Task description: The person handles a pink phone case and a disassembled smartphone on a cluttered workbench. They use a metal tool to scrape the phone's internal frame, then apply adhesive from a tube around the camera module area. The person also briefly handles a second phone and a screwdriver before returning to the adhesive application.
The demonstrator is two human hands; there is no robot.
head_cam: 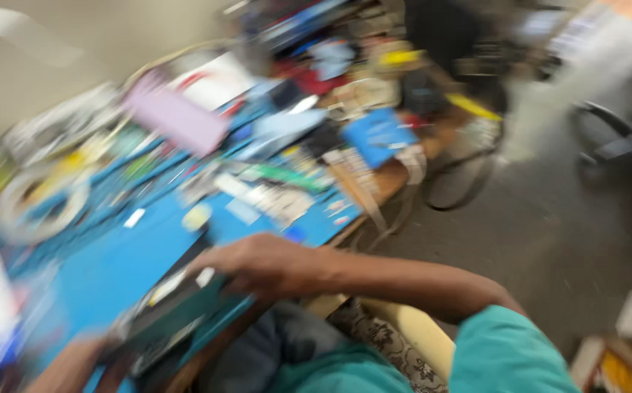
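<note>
Two hands on a dark flat device at the near edge of a cluttered desk point(403, 175).

The right hand point(261, 263) lies over the upper end of the dark flat device point(174, 316), fingers curled down onto it in a grasp. The left hand point(101, 353) is at the device's lower end, touching it, but motion blur hides whether its fingers are closed. The device rests on the blue mat point(112, 269) covering the desk, close to the person's lap. Farther back lie a pink flat sheet point(178, 116), a blue box point(378, 135) and a white tape roll point(36, 204), all smeared by blur.
</note>
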